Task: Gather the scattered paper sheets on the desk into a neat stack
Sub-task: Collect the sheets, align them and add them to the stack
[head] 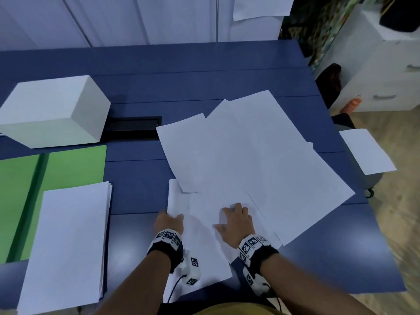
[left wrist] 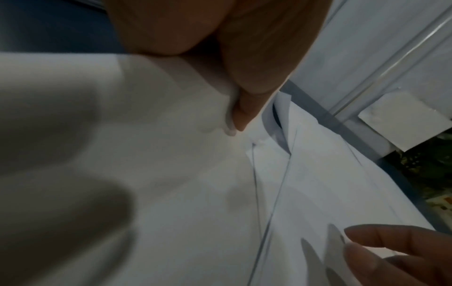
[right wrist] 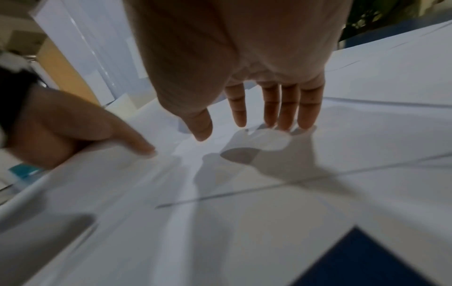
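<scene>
Paper sheets (head: 250,160) under right-hand fingers (right wrist: 288,108), left thumb (left wrist: 240,116) atop

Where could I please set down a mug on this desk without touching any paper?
Bare blue desk lies behind the white box and scattered sheets, and between the neat stack and those sheets. The right half is crowded with overlapping paper.

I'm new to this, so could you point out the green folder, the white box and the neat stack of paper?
green folder (head: 75,164): head view, its right flap.
white box (head: 45,98): head view, its top face.
neat stack of paper (head: 68,242): head view, middle of the top sheet.
</scene>
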Action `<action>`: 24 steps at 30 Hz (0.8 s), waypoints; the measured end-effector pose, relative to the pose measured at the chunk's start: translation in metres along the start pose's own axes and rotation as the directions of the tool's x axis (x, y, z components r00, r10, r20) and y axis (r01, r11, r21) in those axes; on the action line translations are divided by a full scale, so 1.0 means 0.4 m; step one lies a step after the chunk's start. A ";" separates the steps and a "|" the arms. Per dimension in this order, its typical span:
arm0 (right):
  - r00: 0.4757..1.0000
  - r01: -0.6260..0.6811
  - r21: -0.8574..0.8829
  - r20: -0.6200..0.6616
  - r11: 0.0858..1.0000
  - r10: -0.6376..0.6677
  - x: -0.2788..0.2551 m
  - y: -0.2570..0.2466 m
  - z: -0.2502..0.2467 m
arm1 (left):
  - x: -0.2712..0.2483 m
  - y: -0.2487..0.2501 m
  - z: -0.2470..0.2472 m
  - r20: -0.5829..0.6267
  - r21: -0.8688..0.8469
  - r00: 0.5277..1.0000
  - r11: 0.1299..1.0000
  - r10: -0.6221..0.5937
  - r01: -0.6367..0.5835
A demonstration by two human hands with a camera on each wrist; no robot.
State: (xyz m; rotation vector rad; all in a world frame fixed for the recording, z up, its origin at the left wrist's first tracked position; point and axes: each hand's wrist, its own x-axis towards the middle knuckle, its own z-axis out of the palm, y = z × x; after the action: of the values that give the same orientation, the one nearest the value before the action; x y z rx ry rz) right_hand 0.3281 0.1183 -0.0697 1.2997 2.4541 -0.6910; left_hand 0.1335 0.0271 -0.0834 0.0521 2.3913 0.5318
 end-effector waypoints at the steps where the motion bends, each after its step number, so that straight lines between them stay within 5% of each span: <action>1: 1.000 -0.001 0.032 -0.010 0.999 0.001 0.017 0.008 -0.012 | -0.002 0.003 -0.003 0.010 -0.051 1.000 0.999 0.012 -0.012; 11: 0.990 0.144 -0.113 0.015 0.983 -0.143 0.121 -0.004 -0.046 | 0.040 0.076 -0.087 -0.035 -0.204 0.997 0.976 0.072 -0.077; 24: 0.981 0.176 -0.133 0.102 0.975 -0.164 0.119 0.011 -0.048 | 0.159 0.217 -0.069 0.100 -0.285 0.993 0.958 0.070 -0.038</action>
State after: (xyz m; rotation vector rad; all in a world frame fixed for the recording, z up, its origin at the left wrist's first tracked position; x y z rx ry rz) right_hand 0.3051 0.1636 -0.0763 0.9935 2.5097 -0.5898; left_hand 0.0582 0.1079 -0.0697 0.0194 2.1907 0.8698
